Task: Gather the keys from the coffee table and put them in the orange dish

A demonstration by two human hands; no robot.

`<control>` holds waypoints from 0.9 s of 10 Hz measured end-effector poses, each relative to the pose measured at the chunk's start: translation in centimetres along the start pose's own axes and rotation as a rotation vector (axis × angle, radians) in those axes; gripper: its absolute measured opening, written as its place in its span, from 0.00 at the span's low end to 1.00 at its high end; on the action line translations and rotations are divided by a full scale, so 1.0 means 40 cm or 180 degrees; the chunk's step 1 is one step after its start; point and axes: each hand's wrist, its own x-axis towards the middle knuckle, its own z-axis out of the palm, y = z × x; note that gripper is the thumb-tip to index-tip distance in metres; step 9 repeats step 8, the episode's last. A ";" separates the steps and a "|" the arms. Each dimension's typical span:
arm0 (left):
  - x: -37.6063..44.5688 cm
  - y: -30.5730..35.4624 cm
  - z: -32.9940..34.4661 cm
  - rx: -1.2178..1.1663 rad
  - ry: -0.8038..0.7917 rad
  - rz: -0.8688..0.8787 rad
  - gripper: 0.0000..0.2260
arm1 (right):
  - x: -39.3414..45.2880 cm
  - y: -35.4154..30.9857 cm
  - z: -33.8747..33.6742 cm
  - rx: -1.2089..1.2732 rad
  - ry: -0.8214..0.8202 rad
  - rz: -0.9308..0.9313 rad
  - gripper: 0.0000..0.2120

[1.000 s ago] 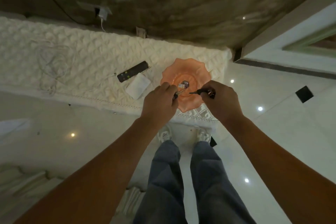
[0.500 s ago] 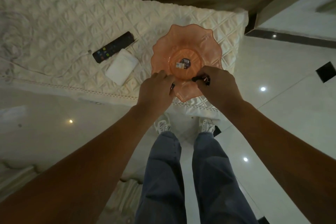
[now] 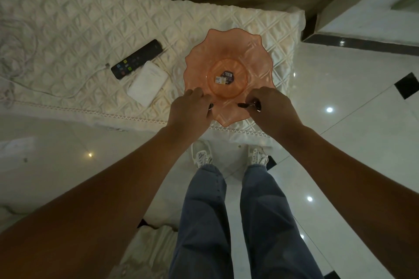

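Floor: glossy white tiles (image 3: 340,142) with small black inset squares and bright light spots, running under and to the right of the table.
Coffee table (image 3: 68,36): covered with a cream quilted cloth with a trimmed front edge, filling the upper left and middle of the view.
Person: stands at the table's front edge, both bare forearms reaching forward; blue jeans (image 3: 204,222) and white shoes (image 3: 203,154) show below.
Orange dish (image 3: 229,45): translucent, with a wavy rim, sitting near the table's right end; a small label or sticker lies in its middle.
Left hand (image 3: 189,108): curled closed over the near left rim of the dish; a small dark bit shows at the fingertips, but what it grips cannot be told.
Right hand (image 3: 271,106): fingers pinched closed on a dark-headed key (image 3: 249,104), held just over the near right rim of the dish; its dark tip points toward the left hand.
Remote (image 3: 137,59): black, lying slantwise to the left of the dish.
White box (image 3: 147,82): small and flat, just beside the remote's near edge.
Cable (image 3: 56,90): white, trailing left across the cloth from a plug by the remote's end.
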 end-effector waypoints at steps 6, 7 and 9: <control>-0.033 0.043 -0.019 -0.0325 0.0122 0.0002 0.12 | -0.038 -0.011 -0.005 0.0120 0.0181 -0.0047 0.08; -0.046 0.054 -0.034 -0.0383 0.0118 0.0023 0.12 | -0.054 -0.016 -0.017 0.0220 0.0216 -0.0088 0.08; -0.052 0.067 -0.047 -0.0342 0.0153 -0.0050 0.12 | -0.065 -0.024 -0.033 0.0342 0.0327 -0.0164 0.07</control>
